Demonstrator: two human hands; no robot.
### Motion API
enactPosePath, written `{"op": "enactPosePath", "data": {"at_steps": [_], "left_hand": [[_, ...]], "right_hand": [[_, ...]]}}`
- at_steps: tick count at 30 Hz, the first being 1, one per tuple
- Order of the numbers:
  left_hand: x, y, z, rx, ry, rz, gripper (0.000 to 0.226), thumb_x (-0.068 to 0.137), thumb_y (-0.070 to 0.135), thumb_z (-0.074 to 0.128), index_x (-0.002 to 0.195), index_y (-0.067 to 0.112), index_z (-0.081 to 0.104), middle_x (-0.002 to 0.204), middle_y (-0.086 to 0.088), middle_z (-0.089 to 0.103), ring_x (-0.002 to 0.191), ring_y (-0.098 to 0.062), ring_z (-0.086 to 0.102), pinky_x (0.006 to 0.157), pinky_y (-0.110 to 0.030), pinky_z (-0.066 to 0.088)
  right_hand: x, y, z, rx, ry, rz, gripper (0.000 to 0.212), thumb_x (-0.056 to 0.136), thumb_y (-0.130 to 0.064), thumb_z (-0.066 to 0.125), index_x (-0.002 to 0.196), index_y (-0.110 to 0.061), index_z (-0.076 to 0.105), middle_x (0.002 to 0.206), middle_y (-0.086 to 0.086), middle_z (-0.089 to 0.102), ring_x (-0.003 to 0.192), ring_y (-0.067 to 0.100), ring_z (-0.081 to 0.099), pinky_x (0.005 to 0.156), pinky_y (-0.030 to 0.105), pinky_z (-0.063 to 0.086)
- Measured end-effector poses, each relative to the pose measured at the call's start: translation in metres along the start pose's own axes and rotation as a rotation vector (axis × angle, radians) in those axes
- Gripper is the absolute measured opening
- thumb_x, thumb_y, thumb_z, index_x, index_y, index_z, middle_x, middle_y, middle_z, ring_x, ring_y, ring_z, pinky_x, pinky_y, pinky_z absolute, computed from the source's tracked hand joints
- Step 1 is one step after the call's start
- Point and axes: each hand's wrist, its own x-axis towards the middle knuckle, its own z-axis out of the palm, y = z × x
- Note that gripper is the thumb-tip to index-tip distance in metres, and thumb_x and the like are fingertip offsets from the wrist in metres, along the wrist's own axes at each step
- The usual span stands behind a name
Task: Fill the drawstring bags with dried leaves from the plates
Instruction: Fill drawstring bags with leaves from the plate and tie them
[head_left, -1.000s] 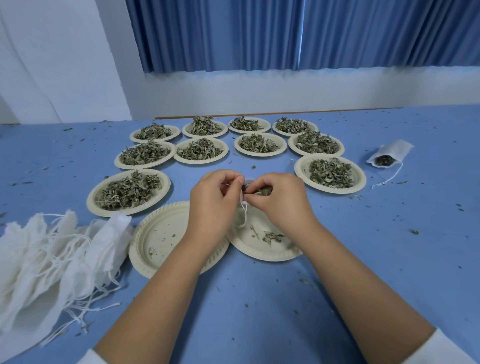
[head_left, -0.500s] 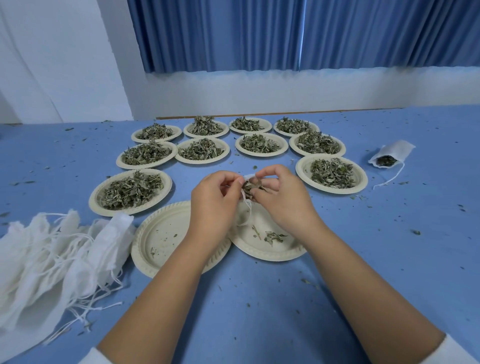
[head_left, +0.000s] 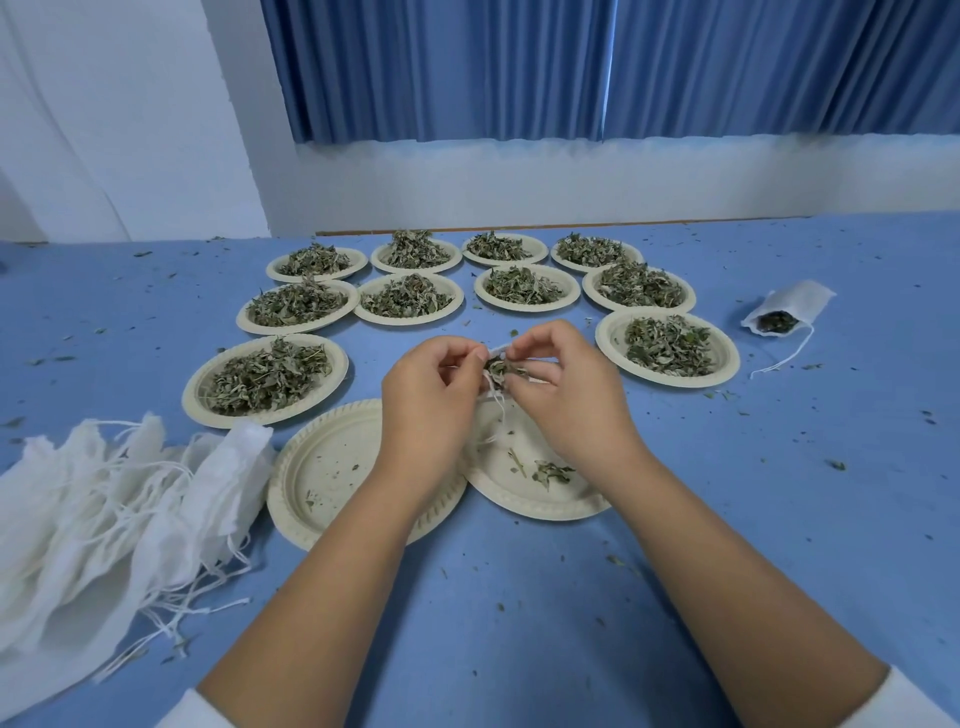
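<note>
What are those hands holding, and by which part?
A small white drawstring bag with dried leaves in its mouth; the left hand and right hand pinch its open rim.

Blue table (head_left: 727, 519); cream plates (head_left: 332, 467)

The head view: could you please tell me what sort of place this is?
Likely a makeshift hand-packing station in a plain room: a blue-covered table holds paper plates of dried leaves and a heap of empty white drawstring bags; blue curtains hang behind.

soft even light, wide-angle edge distortion
</note>
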Motion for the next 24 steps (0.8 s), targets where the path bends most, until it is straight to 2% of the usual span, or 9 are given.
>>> {"op": "enactPosePath", "data": {"at_steps": [5, 8, 10, 13, 15, 17, 19, 21, 24], "left_hand": [[-0.002, 0.001, 0.000, -0.026, -0.019, -0.002, 0.018, 0.094, 0.018, 0.065, 0.081, 0.030, 0.068, 0.078, 0.008, 0.072, 0.077, -0.014, 0.071, 0.081, -0.037, 0.059], [-0.002, 0.001, 0.000, -0.021, -0.021, 0.002, 0.017, 0.094, 0.019, 0.065, 0.081, 0.029, 0.068, 0.077, 0.009, 0.072, 0.075, -0.010, 0.070, 0.079, -0.034, 0.059], [-0.001, 0.001, 0.000, -0.021, -0.022, 0.000, 0.015, 0.094, 0.020, 0.065, 0.082, 0.029, 0.069, 0.077, 0.009, 0.072, 0.075, -0.009, 0.070, 0.079, -0.033, 0.059], [-0.001, 0.001, 0.001, -0.029, -0.023, -0.006, 0.016, 0.094, 0.020, 0.065, 0.082, 0.030, 0.069, 0.076, 0.009, 0.073, 0.075, -0.009, 0.071, 0.078, -0.033, 0.059], [-0.001, 0.000, 0.000, -0.035, -0.020, -0.010, 0.016, 0.094, 0.020, 0.065, 0.082, 0.030, 0.069, 0.075, 0.010, 0.073, 0.075, -0.009, 0.071, 0.077, -0.033, 0.058], [0.000, 0.000, 0.000, -0.039, -0.018, -0.017, 0.013, 0.094, 0.020, 0.065, 0.084, 0.027, 0.071, 0.078, 0.009, 0.073, 0.077, -0.010, 0.071, 0.079, -0.036, 0.059], [0.001, -0.001, 0.000, -0.034, -0.005, -0.022, 0.011, 0.094, 0.021, 0.065, 0.086, 0.026, 0.072, 0.081, 0.009, 0.073, 0.080, -0.011, 0.071, 0.081, -0.040, 0.059], [0.001, -0.002, 0.000, -0.044, 0.014, -0.028, 0.011, 0.093, 0.022, 0.066, 0.085, 0.027, 0.071, 0.080, 0.009, 0.073, 0.079, -0.012, 0.070, 0.081, -0.040, 0.059], [0.001, -0.001, -0.001, -0.087, 0.016, -0.040, 0.015, 0.094, 0.019, 0.065, 0.082, 0.028, 0.070, 0.078, 0.011, 0.073, 0.076, -0.008, 0.070, 0.076, -0.032, 0.060]], "right_hand": [[0.000, 0.000, -0.001, -0.133, 0.121, -0.152, 0.024, 0.079, -0.002, 0.074, 0.083, -0.020, 0.059, 0.093, -0.010, 0.051, 0.083, -0.001, 0.063, 0.073, 0.015, 0.055], [0.000, 0.002, -0.004, -0.217, 0.128, -0.196, 0.012, 0.079, -0.007, 0.075, 0.079, -0.014, 0.066, 0.086, -0.009, 0.060, 0.081, 0.001, 0.062, 0.070, 0.015, 0.053], [0.000, 0.002, -0.004, -0.245, 0.108, -0.194, 0.008, 0.080, -0.008, 0.074, 0.080, -0.016, 0.069, 0.081, -0.010, 0.067, 0.081, 0.002, 0.063, 0.069, 0.013, 0.049], [0.000, 0.004, -0.004, -0.312, 0.106, -0.212, 0.007, 0.081, -0.013, 0.073, 0.083, -0.019, 0.073, 0.076, -0.013, 0.067, 0.075, 0.005, 0.058, 0.068, 0.010, 0.040], [0.002, 0.005, -0.004, -0.278, 0.090, -0.180, 0.009, 0.081, -0.013, 0.074, 0.085, -0.021, 0.073, 0.081, -0.012, 0.069, 0.075, 0.007, 0.058, 0.068, 0.010, 0.042], [0.002, 0.004, -0.004, -0.118, 0.054, -0.110, 0.013, 0.082, -0.010, 0.074, 0.087, -0.022, 0.072, 0.090, -0.005, 0.071, 0.078, 0.003, 0.063, 0.071, 0.009, 0.048], [0.001, 0.002, -0.005, -0.022, 0.043, -0.076, 0.018, 0.087, -0.007, 0.067, 0.088, -0.025, 0.070, 0.094, -0.002, 0.071, 0.084, 0.004, 0.067, 0.077, 0.019, 0.055], [0.001, 0.001, -0.008, -0.032, 0.063, -0.117, 0.023, 0.088, -0.007, 0.061, 0.087, -0.029, 0.069, 0.095, -0.007, 0.069, 0.087, 0.004, 0.067, 0.076, 0.024, 0.057], [-0.002, -0.001, -0.011, -0.130, 0.066, -0.246, 0.010, 0.083, -0.021, 0.071, 0.086, -0.030, 0.071, 0.088, -0.016, 0.062, 0.083, 0.001, 0.060, 0.064, 0.012, 0.046]]}}
